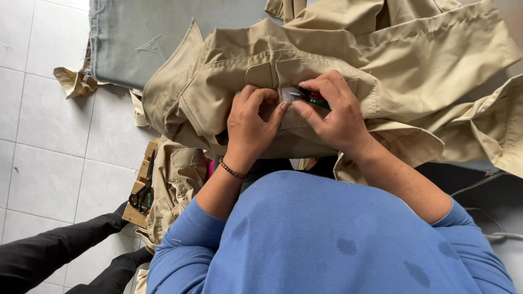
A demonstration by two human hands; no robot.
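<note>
we pinch a small white tag (287, 94) on the khaki garment (338, 49) with our left hand (249, 126); our right hand (333, 111), touching it, grips a red-green tool (311, 98); black scissors (143, 193) lie well apart on a wooden block (143, 174).

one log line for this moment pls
left hand pinching khaki garment | right hand holding small red-green tool at seam | scissors aside
</note>
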